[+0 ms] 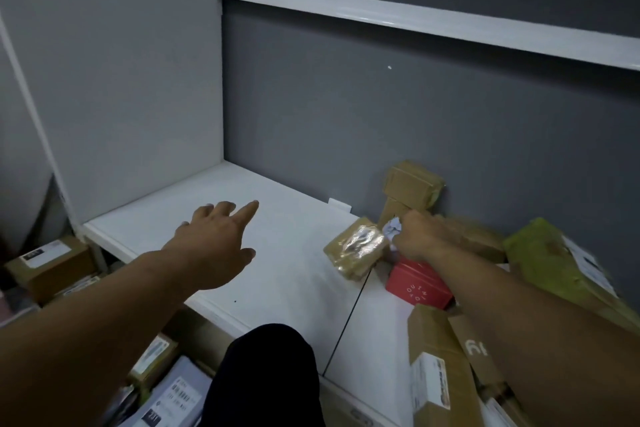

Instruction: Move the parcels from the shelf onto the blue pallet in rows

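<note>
parcels [412,184] lie heaped at the right end of the white shelf [294,274]. your left hand [211,246] is spread flat over bare shelf. your right hand [419,236] grips a crumpled white packet [393,229] just beside a tape-wrapped parcel [356,250].

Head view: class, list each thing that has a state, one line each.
left hand: open, fingers spread above the shelf
right hand: curled round a white packet
taped parcel: sealed in clear tape
red box: closed
green parcel: sealed
</note>
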